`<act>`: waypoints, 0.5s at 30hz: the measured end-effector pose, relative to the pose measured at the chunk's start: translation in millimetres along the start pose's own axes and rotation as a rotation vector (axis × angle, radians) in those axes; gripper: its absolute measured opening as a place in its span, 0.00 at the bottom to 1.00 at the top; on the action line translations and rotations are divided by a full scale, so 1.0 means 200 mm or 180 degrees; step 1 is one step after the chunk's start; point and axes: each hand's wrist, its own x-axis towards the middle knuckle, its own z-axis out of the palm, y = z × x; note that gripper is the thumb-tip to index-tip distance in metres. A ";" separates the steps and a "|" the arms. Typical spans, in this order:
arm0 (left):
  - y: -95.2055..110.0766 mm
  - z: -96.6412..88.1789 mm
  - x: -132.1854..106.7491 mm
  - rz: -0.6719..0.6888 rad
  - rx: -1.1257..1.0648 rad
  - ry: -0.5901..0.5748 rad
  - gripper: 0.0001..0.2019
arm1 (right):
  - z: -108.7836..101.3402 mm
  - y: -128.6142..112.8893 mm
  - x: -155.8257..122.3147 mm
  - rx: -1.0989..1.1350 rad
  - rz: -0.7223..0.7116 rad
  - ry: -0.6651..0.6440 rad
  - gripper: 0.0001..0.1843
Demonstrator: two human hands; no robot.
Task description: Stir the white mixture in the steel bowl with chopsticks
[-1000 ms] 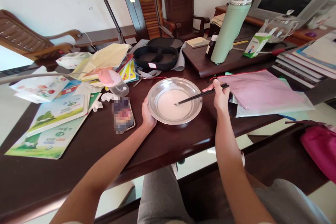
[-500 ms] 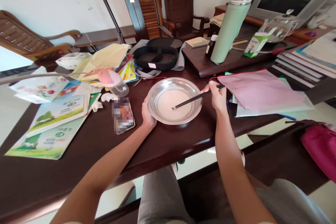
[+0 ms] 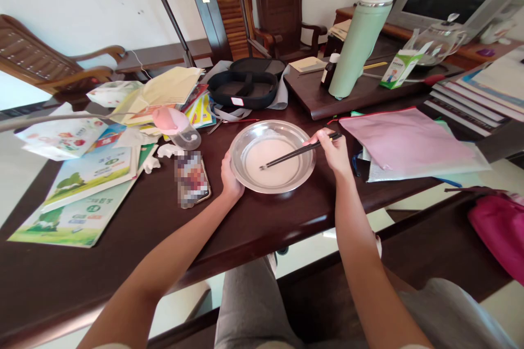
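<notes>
A round metal bowl (image 3: 303, 176) stands on the dark wooden table, with a pale, milky mixture (image 3: 271, 163) in its bottom. My left hand (image 3: 231, 177) grips the bowl's left rim; part of its fingers is hidden behind and under the bowl. In my right hand (image 3: 333, 150), at the bowl's right side, is a pair of black chopsticks (image 3: 292, 154). They slant down to the left over the rim, and their tips are at the surface of the mixture, left of its middle.
A phone (image 3: 193, 180) lies left of the bowl, near crumpled tissues (image 3: 170, 150) and workbooks (image 3: 88, 180). Behind the bowl sits an open black case (image 3: 243, 87). A pink zip pouch (image 3: 409, 136) lies to the right. A green thermos (image 3: 360, 46) stands on a raised board.
My right hand has moved a little to the left, and the chopstick tips have shifted left in the mixture. The bowl and my left hand have stayed in place.
</notes>
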 end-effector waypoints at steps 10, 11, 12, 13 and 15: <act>-0.02 -0.02 0.00 -0.0218 0.0005 0.0099 0.22 | -0.01 0.02 0.01 0.0075 -0.0020 0.0431 0.40; -0.02 -0.01 0.00 -0.0247 -0.0012 0.0115 0.22 | 0.00 0.01 0.00 0.0052 -0.0011 0.0266 0.40; -0.02 -0.01 0.00 -0.0274 -0.0024 0.0130 0.23 | 0.00 0.01 0.00 0.0028 -0.0002 0.0121 0.40; -0.02 -0.01 0.00 -0.0300 -0.0032 0.0145 0.23 | 0.00 0.01 0.00 0.0009 0.0007 0.0016 0.39; -0.01 -0.01 -0.01 -0.0340 -0.0055 0.0186 0.22 | 0.00 0.01 0.00 -0.0006 0.0002 -0.0010 0.38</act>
